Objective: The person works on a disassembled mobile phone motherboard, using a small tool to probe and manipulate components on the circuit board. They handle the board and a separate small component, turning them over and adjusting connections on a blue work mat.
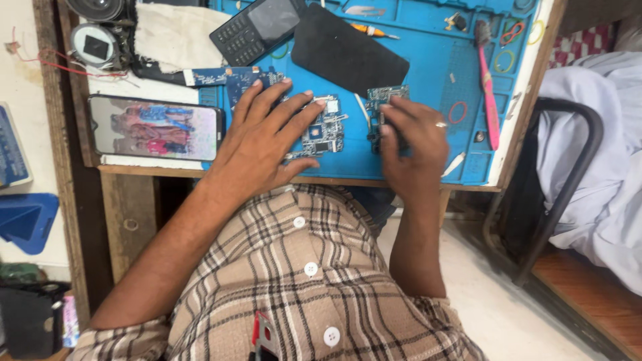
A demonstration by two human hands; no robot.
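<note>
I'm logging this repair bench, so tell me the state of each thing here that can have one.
smartphone: screen lit, lying flat
keypad phone: screen dark
circuit board: bare, pressed flat by left hand
small board: bare, under the right hand fingers
pink toothbrush: lying flat on blue mat

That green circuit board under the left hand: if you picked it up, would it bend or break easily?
The circuit board looks thin and flat, so it is probably light and fairly stiff. Its small exposed parts suggest it is fragile. The left hand lies flat on it, and the blue mat probably keeps it from sliding.
</note>
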